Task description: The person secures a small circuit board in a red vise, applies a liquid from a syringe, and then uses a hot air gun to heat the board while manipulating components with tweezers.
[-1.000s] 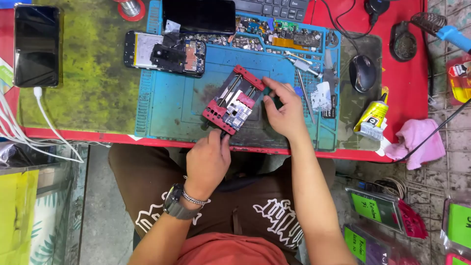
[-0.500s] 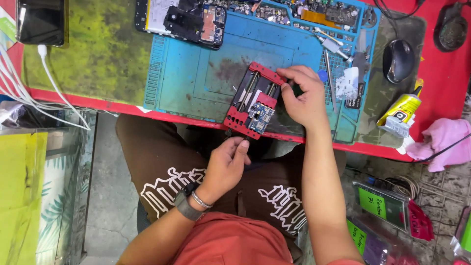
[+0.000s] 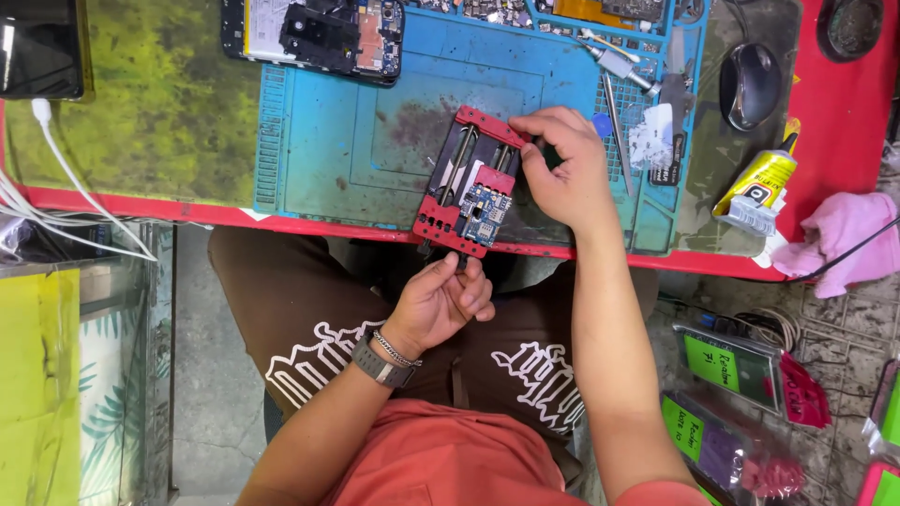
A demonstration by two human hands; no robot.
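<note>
A red board-holding clamp (image 3: pixel 466 178) lies tilted at the near edge of the blue work mat (image 3: pixel 356 141), with a small blue circuit board (image 3: pixel 483 208) fixed in it. My right hand (image 3: pixel 562 169) grips the clamp's far right corner. My left hand (image 3: pixel 445 300), wearing a watch and bracelet, sits just below the table edge with its fingertips pinching the knob at the clamp's near end.
An opened phone (image 3: pixel 319 33) lies at the mat's far left. Tweezers (image 3: pixel 609 112), a mouse (image 3: pixel 750 84), a yellow glue tube (image 3: pixel 759 183) and a pink cloth (image 3: pixel 848 239) sit to the right. White cables (image 3: pixel 66 187) hang at left. Packets (image 3: pixel 731 365) lie on the floor.
The view has shifted so the table sits higher in frame. My left hand has stayed by the clamp's near end; my right hand keeps its hold on the far corner.
</note>
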